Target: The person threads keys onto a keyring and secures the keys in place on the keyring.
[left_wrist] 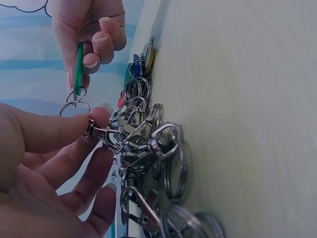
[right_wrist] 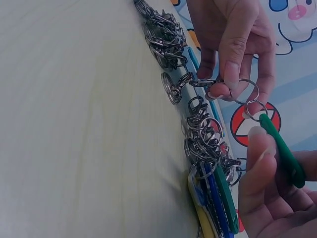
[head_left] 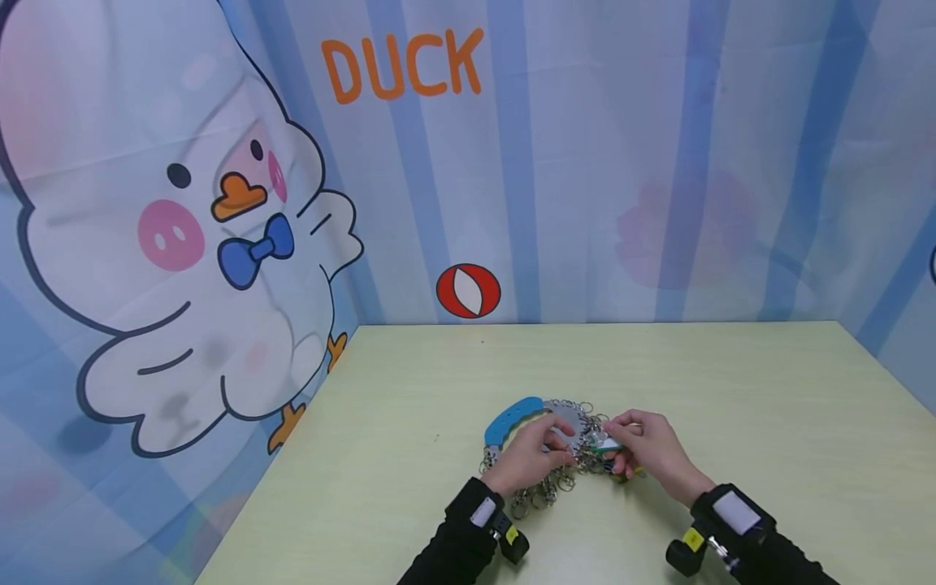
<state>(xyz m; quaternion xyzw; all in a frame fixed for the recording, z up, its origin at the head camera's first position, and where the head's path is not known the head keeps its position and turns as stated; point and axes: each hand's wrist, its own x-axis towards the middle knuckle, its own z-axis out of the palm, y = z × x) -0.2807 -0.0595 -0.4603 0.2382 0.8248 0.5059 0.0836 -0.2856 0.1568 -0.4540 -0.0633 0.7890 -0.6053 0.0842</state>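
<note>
My left hand pinches a metal swivel clasp with a split ring at its end. Opposite it, my right hand holds a green key tag between thumb and fingers. The tag's small ring meets the clasp's split ring; whether one passes through the other I cannot tell. Under both hands lies a key holder with a curved blue handle and a grey plate, its edge hung with several metal clasps and rings. Further tags, yellow, blue and green, hang together there.
The pale wooden table extends around the key holder. Behind it and along the left hangs a blue striped curtain with a printed duck, meeting the table's back edge.
</note>
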